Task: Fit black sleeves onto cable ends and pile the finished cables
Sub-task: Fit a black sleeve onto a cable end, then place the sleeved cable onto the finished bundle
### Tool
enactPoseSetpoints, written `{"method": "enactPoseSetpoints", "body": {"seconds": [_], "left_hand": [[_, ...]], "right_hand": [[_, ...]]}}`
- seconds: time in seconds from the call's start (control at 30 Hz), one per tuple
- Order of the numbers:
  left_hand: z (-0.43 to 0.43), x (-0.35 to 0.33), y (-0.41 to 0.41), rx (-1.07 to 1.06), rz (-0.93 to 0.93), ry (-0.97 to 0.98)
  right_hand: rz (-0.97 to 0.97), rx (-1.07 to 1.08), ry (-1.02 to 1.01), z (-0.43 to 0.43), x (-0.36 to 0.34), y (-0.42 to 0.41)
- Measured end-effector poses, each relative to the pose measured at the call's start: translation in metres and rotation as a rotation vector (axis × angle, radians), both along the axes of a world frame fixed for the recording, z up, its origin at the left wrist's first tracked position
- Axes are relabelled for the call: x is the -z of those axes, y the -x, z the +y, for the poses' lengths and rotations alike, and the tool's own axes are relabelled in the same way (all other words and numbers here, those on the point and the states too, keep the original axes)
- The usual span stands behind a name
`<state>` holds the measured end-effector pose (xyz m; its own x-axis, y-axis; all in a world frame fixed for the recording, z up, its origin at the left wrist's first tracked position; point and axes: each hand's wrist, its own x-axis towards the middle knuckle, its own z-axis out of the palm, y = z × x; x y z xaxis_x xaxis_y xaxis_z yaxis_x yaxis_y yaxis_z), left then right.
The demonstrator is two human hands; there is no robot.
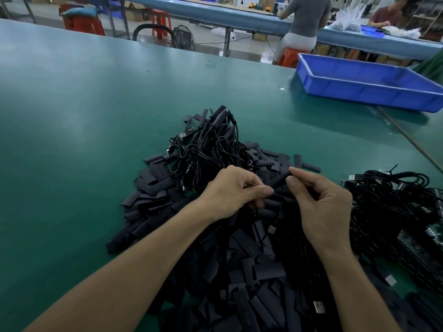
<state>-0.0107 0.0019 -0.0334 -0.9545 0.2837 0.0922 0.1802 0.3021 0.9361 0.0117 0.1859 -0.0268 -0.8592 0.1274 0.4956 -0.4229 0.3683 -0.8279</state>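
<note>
Heap of loose sleeves (242,279): it lay nearest me, flat black pieces spread under both my forearms and fanning out to the left over the green table (72,140).
Metal plugs (318,306): a few silver cable plugs showed among the sleeves beside my right forearm.
Left hand (236,192): my fingers were curled in, with thumb and forefinger pinched on the lower end of the black sleeve (279,180). I could not tell whether a cable ran through my palm.
Black sleeve: it slanted up to the right, held in the air between my two hands, just above the heap.
Right hand (321,202): I pinched the sleeve's upper end between thumb tip and forefinger. My other fingers were loosely curled beneath and held nothing else that I could see.
Cable bundle (395,200): a mass of black cables lay on the table just to the right of my right hand, with USB plugs poking out at its far left edge.
Pile of cables (208,144): coiled black cables rested just beyond my hands on the far part of the heap. Several ends wearing black sleeves pointed away from me.
Blue tray (369,92): a shallow plastic tray sat at the far right of the table, well apart from the pile.
Far bench (215,13): a long blue-topped bench ran across the back, with two people working at it and red stools (160,20) on the floor around it.
</note>
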Motion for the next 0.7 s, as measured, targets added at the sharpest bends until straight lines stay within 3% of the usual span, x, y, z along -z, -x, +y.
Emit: {"method": "enactPoseSetpoints", "body": {"seconds": [0.3, 0.4, 0.5, 0.6, 0.7], "left_hand": [[0.0, 0.0, -0.002, -0.006, 0.006, -0.029], [0.0, -0.001, -0.002, -0.015, 0.019, 0.054], [0.0, -0.01, -0.002, -0.054, 0.038, -0.027], [-0.008, -0.028, 0.002, -0.234, 0.104, -0.105], [-0.021, -0.042, 0.012, -0.475, 0.194, -0.129]], "right_hand": [[-0.045, -0.016, -0.022, -0.001, -0.002, 0.0], [-0.063, -0.028, -0.034, -0.002, -0.002, 0.0], [-0.008, 0.08, -0.168, -0.003, -0.004, -0.004], [0.08, 0.269, -0.424, 0.002, -0.009, -0.006], [-0.042, 0.428, -0.649, 0.006, -0.011, -0.006]]}}
